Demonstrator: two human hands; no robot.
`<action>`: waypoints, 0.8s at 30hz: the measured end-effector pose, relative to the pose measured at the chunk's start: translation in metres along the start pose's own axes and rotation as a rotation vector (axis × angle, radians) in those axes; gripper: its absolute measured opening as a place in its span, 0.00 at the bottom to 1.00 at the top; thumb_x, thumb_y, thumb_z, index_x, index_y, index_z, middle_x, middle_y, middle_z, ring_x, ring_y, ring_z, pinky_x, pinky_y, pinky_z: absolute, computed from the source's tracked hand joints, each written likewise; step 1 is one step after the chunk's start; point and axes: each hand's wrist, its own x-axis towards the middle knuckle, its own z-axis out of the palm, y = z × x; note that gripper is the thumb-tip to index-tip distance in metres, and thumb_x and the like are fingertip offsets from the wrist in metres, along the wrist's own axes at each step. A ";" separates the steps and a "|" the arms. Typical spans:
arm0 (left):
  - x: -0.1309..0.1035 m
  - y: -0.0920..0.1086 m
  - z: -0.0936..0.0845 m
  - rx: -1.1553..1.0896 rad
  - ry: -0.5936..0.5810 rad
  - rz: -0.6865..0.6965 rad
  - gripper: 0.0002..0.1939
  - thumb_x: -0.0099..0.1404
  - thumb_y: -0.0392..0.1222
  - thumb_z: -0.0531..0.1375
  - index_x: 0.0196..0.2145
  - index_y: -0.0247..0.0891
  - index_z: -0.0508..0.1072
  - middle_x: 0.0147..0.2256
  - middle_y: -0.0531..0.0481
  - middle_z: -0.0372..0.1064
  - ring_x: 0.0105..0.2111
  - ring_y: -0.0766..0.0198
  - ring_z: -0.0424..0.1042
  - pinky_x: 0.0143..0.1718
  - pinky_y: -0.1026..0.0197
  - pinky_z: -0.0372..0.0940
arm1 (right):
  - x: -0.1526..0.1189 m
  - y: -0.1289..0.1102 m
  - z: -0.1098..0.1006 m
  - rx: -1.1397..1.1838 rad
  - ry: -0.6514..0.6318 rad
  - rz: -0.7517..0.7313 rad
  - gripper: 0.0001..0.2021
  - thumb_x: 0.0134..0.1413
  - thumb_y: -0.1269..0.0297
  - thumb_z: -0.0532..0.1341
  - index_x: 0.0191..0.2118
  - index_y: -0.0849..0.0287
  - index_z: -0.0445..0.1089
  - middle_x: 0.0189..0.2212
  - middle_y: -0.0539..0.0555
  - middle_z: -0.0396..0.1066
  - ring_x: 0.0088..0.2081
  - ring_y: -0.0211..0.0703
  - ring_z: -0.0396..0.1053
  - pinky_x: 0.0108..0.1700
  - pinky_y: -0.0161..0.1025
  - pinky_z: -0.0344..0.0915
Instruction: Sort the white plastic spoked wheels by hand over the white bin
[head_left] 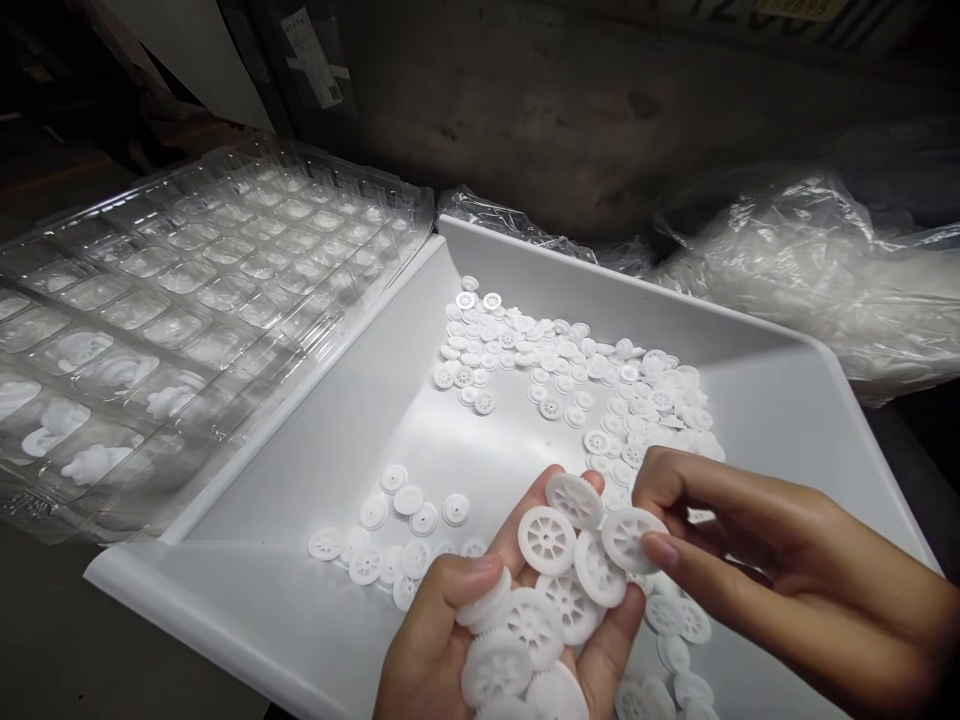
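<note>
My left hand [435, 630] is cupped palm up, its fingers curled round a pile of white plastic gears [532, 628] with spoked centres. Between the thumb and fingers of my right hand [757, 550] is one white gear [630, 538], held at the edge of that pile. Both hands are over the near right part of a grey-white bin [300, 450]. Many more gears [555, 365] lie along its far side and down its right side. A smaller group of gears [409, 500] rests near the front left.
Left of the bin stands a stack of clear plastic trays [225, 270] with moulded pockets; white parts [97, 462] sit in several near pockets. A clear plastic bag [817, 270] lies beyond the bin's right side. Behind it rises a dark wall-like surface [525, 110].
</note>
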 end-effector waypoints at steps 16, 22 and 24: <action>-0.001 0.000 -0.005 0.118 -0.090 0.061 0.26 0.72 0.38 0.40 0.62 0.28 0.61 0.62 0.41 0.63 0.62 0.49 0.63 0.61 0.53 0.62 | 0.004 0.001 -0.009 0.264 -0.298 0.271 0.18 0.66 0.42 0.54 0.34 0.50 0.66 0.30 0.46 0.64 0.33 0.39 0.60 0.33 0.35 0.60; 0.001 -0.004 -0.009 0.166 -0.148 0.092 0.27 0.72 0.37 0.38 0.62 0.28 0.61 0.63 0.39 0.62 0.62 0.52 0.64 0.62 0.54 0.62 | 0.008 0.002 -0.005 0.244 -0.243 0.311 0.19 0.65 0.42 0.55 0.32 0.51 0.67 0.28 0.46 0.63 0.31 0.38 0.58 0.31 0.35 0.58; 0.001 -0.004 -0.009 0.174 -0.155 0.097 0.27 0.72 0.37 0.37 0.63 0.28 0.61 0.63 0.39 0.61 0.62 0.53 0.64 0.62 0.54 0.61 | 0.010 0.001 -0.006 0.238 -0.231 0.311 0.17 0.64 0.44 0.58 0.31 0.51 0.67 0.27 0.46 0.63 0.30 0.37 0.58 0.30 0.35 0.57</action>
